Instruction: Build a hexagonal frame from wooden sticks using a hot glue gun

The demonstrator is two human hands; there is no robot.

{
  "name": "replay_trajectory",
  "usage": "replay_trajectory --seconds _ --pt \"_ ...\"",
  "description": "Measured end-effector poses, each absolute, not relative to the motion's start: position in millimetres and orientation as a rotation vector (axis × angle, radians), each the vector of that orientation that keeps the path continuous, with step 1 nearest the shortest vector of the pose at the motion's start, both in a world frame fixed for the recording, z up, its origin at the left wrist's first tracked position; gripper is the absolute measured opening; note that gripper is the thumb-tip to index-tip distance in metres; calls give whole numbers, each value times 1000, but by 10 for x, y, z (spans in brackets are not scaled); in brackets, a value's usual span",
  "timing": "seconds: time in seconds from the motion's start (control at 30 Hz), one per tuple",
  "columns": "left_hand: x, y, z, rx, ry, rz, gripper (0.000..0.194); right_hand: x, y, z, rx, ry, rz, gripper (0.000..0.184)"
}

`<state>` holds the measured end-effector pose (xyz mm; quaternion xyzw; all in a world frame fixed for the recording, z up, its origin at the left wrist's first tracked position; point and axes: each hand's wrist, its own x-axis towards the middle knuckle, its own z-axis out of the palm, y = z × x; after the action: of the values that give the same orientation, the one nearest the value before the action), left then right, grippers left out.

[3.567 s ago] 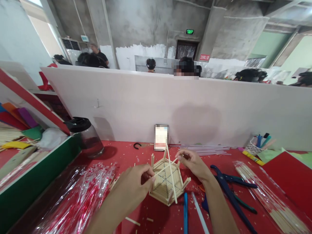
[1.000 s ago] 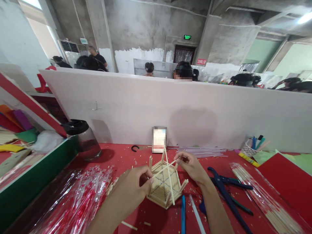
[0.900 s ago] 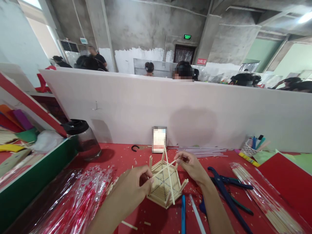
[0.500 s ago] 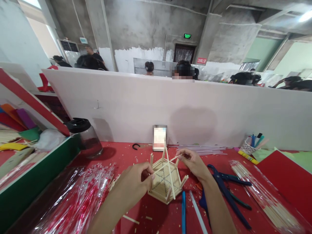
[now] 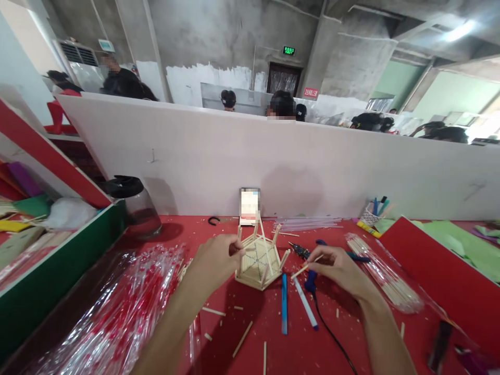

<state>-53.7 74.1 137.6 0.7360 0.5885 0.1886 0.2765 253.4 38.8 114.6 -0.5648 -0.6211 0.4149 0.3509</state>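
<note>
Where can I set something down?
Behind the left hand, specked red tabletop lies open between the jug and the hexagonal stick frame, bar a black ring. It's crowded around the right hand, with a corded tool and white marker. Plastic packaging covers the near left.

Cannot read the pixelated phone or name the blurred dark object. Cannot judge contact between left fingers and stick frame, nor see the thin stick where covered by right fingers. Cannot follow the black cord past the bottom edge.
</note>
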Motion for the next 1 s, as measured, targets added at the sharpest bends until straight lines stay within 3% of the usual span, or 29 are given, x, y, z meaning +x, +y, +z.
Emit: replay_trajectory --seconds 0.27,0.4,0.57,0.7,0.83,1.0 --pt "-533 770 1388 2040 1604 513 12 1574 -122 528 -1600 -1594 1063 7" --pt "-532 778 1368 2053 1605 538 13 1286 -192 405 -1641 -1719 895 4" --pt "-536 800 1343 2051 1585 531 14 1568 -141 555 -1656 -1893 537 5" --pt "-534 813 1327 2032 1594 541 10 2038 -4 725 -2139 -1709 200 22" --pt "-530 816 1319 2027 1592 558 9 2266 153 760 -2459 -1766 203 30" --pt "-528 834 1297 2018 1566 588 9 2219 212 637 -2538 -1805 252 24"
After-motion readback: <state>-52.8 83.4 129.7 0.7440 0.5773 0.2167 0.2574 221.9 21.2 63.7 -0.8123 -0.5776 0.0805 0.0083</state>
